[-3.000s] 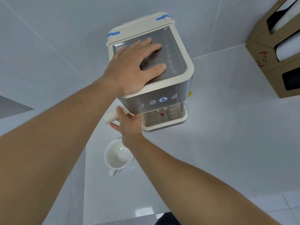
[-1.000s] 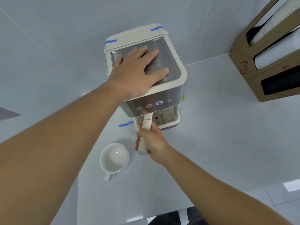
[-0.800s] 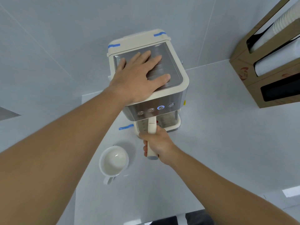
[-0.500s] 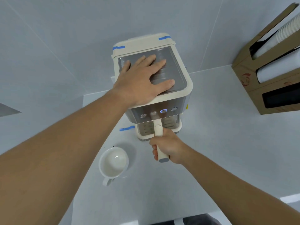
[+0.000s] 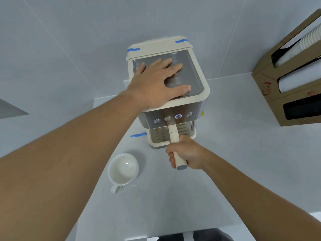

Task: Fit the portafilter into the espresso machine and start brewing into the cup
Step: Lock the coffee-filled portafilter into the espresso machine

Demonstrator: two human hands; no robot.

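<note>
Left hand (image 5: pixel 157 84) lies flat, fingers spread, pressing on top of the espresso machine (image 5: pixel 171 94), gripping nothing. Right hand (image 5: pixel 186 154) is closed in a fist around the cream portafilter (image 5: pixel 174 136) handle, which sticks out from under the machine's front toward 6 o'clock. Empty white cup (image 5: pixel 123 169) sits on the counter (image 5: pixel 243 162) at 8 o'clock from the machine, apart from it. One front button (image 5: pixel 178 116) glows blue.

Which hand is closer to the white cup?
The right hand. It grips the portafilter handle just right of the cup on the counter. The left hand lies flat on top of the espresso machine, up above and farther away.
</note>
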